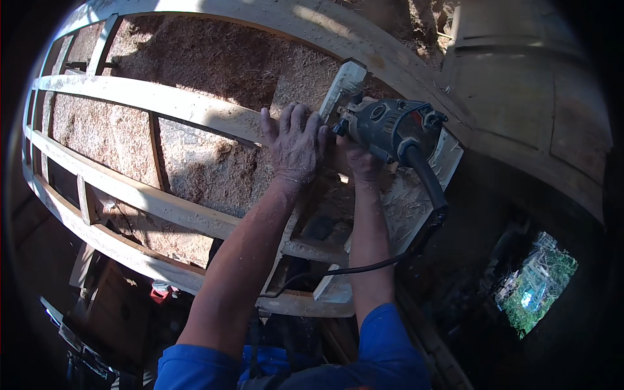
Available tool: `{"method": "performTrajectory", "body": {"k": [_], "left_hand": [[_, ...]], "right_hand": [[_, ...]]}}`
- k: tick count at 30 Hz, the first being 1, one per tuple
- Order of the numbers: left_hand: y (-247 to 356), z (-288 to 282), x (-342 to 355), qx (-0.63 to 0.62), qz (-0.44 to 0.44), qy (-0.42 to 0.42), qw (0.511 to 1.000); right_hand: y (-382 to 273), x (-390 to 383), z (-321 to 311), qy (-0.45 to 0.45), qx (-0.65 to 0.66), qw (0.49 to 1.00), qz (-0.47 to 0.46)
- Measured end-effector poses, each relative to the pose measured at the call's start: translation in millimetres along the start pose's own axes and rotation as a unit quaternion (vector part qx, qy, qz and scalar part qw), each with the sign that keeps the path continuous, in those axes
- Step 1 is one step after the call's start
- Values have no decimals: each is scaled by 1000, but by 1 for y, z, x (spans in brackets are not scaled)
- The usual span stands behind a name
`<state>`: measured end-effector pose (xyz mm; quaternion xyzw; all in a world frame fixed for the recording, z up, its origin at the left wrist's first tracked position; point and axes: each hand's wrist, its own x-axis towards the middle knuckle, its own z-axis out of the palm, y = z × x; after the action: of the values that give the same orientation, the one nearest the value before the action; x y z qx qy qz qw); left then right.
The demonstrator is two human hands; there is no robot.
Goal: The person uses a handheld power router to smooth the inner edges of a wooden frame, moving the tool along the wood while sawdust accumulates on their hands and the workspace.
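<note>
A dark corded power tool, by its look a router (396, 129), sits at the right end of a pale wooden frame (149, 97). My right hand (361, 160) is closed on its near side, with some fingers hidden behind the body. To the left, my dusty left hand (296, 144) lies on the frame where a long rail meets a crosspiece (343, 84). Its fingers are stretched out and apart, and it grips nothing. From the tool a black cord (426, 175) loops down past my right forearm and across the frame.
Wood shavings (214, 58) cover the ground beneath the frame's openings. Wooden panels (533, 84) stand at the right. A small red and white object (161, 291) lies below the frame's near edge. Daylight falls on greenery (546, 279) at the lower right.
</note>
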<state>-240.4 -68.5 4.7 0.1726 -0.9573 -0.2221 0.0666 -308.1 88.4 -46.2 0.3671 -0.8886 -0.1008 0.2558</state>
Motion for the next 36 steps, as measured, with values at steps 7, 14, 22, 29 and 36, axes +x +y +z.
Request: {"method": "performTrajectory", "body": {"k": [7,14,22,29,36], "left_hand": [[-15,-13,26,-58,69,-58,994],[-29,-38,86,9,225,-233,946],[-29,-33,55,-1,231,-178,957],[-19,-49,36,-8,182,-212,960],[-24,-44,21,-44,180,-191,964]], "right_hand": [[22,31,13,76,35,996,23],[19,32,-19,54,100,993,11],[8,-9,-23,-29,34,998,-44],[24,-20,-28,26,-140,973,-180],[6,-32,-18,-159,730,623,230]]}}
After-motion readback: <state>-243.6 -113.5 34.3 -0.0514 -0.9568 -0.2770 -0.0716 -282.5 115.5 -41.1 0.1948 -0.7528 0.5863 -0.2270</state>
